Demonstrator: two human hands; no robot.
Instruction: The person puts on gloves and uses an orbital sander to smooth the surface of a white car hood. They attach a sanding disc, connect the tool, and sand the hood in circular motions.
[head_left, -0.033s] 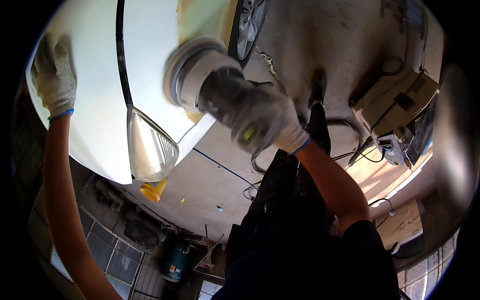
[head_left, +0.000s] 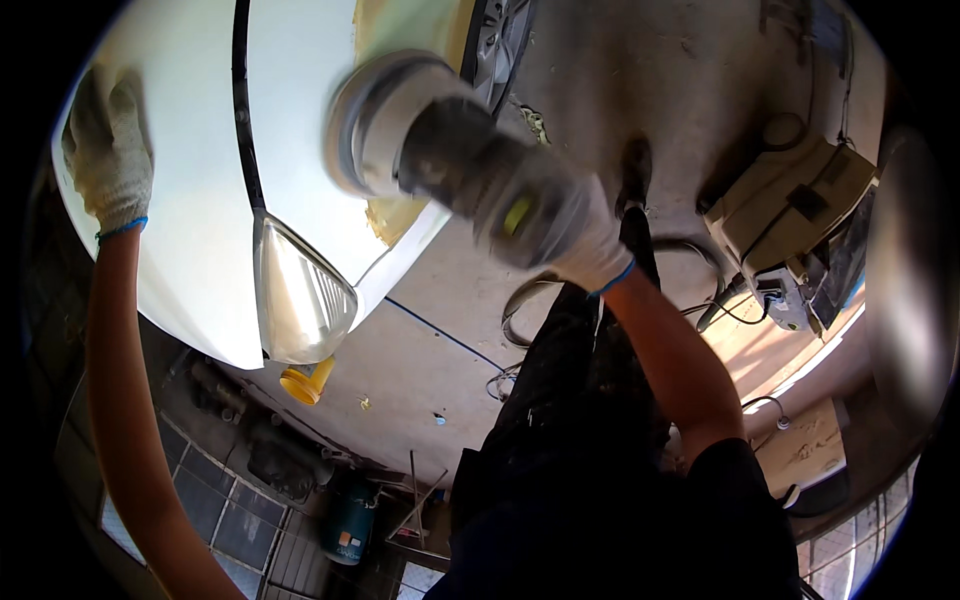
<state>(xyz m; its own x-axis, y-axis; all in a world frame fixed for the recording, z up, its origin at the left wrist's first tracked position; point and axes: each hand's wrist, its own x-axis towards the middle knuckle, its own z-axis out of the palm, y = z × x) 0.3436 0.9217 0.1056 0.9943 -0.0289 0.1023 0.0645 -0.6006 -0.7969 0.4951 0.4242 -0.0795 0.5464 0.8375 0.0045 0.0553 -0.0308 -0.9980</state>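
My right hand (head_left: 597,243), in a pale knit glove, grips the body of a power sander (head_left: 440,150), which is blurred by motion. Its round pad rests on a pale car body panel (head_left: 190,190), beside a yellowish-tan bare patch (head_left: 410,35). To the far left my gloved left hand (head_left: 110,155) lies on the same car's surface with its fingers stretched out, the tips in shadow. Between the hands run a dark seam (head_left: 243,120) and a clear headlight (head_left: 300,290).
A wheel (head_left: 497,45) stands beyond the panel. Below the headlight hangs a yellow cup-like piece (head_left: 305,383). A hose (head_left: 525,310) loops over the floor near my legs. To the right is a tan boxy machine (head_left: 795,195); a teal tank (head_left: 350,520) stands at the lower left.
The sander and my right hand have shifted slightly farther away across the panel, the rear of the sander swinging up and right. My left hand has stayed in place.
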